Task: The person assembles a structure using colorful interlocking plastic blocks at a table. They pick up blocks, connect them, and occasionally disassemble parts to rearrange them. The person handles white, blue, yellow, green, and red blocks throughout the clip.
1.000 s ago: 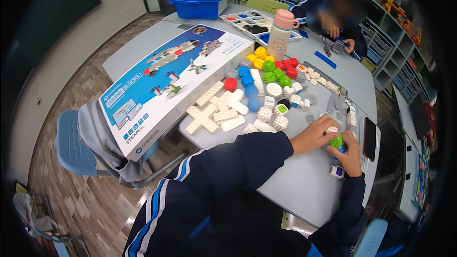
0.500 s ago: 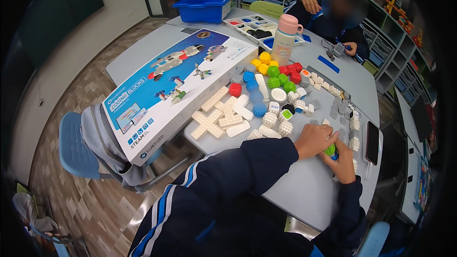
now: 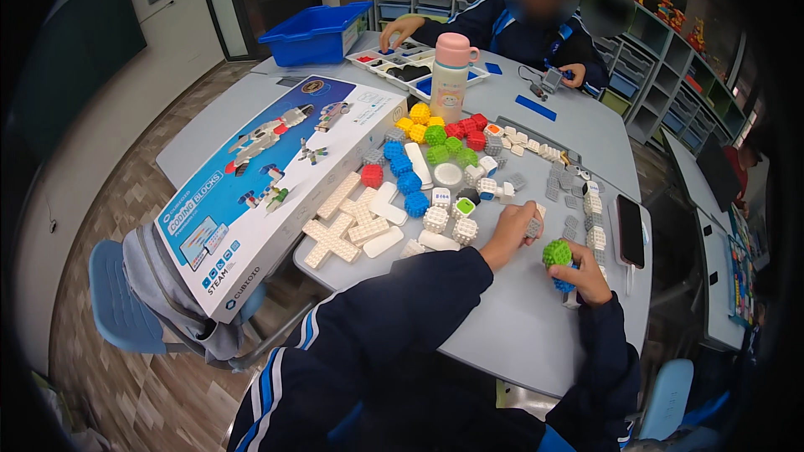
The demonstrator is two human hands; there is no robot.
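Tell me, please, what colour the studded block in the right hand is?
Green, seen in the head view: the block sits above the right hand.

On the table (image 3: 519, 326), the large flat box (image 3: 276, 192) lies left of centre, the heap of studded blocks (image 3: 435, 176) at centre, the bottle (image 3: 450, 77) above it, the bin (image 3: 318, 33) at upper left, the phone (image 3: 630, 230) at right, both hands just left of it
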